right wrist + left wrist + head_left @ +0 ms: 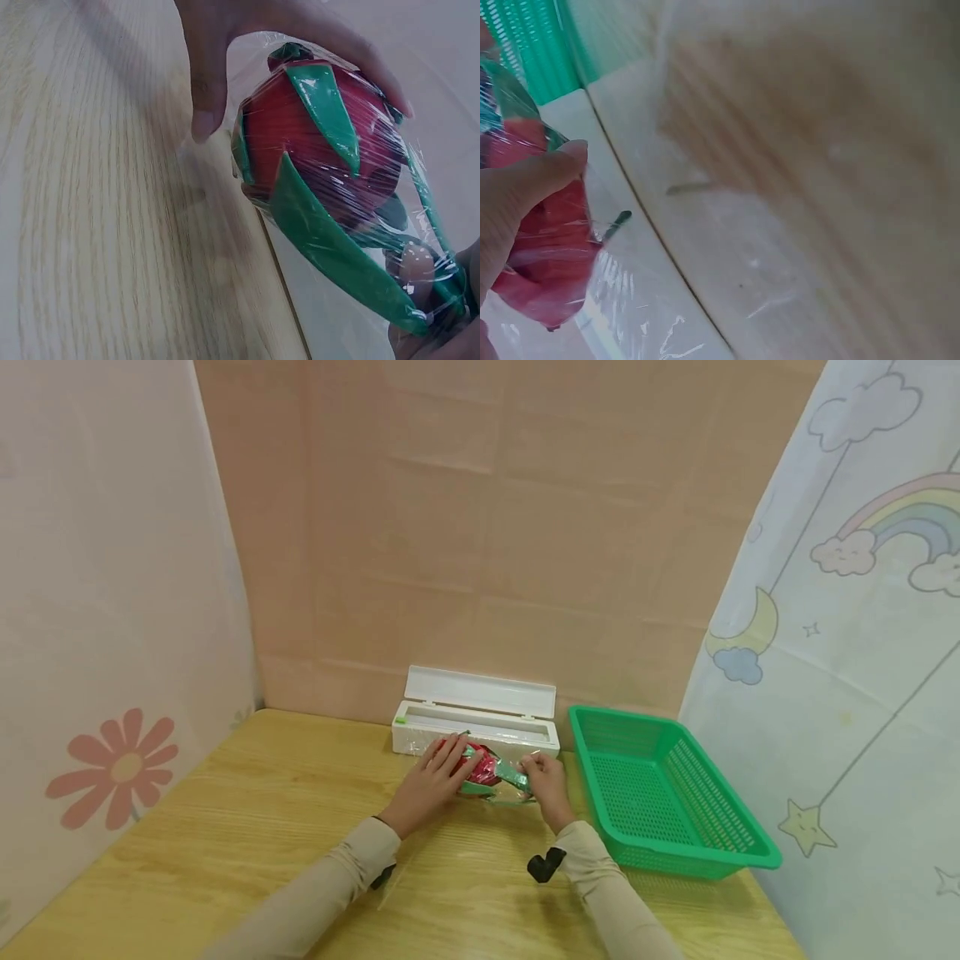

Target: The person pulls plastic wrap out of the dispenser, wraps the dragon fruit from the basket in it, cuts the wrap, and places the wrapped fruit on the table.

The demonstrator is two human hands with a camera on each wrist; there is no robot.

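Observation:
A red dragon fruit (pixel 322 142) with green leaf-like scales is wrapped in clear plastic film, in front of the white cling film box (pixel 476 739). My left hand (pixel 429 787) rests over its rounded body, fingers spread fairly straight. In the right wrist view, the left thumb stands a little off the fruit. My right hand (pixel 549 783) pinches the film and green scale tips at the fruit's right end. From the left wrist, the fruit's red body (pixel 551 262) shows under the thumb, with creased film about it. The undersides of both hands are partly hidden.
The cling film box stands against the back cloth, its lid (pixel 480 692) raised. To the right is a green plastic basket (pixel 675 852) with perforated sides. All of it sits on a wooden table (pixel 285 802), with printed cloths at both sides.

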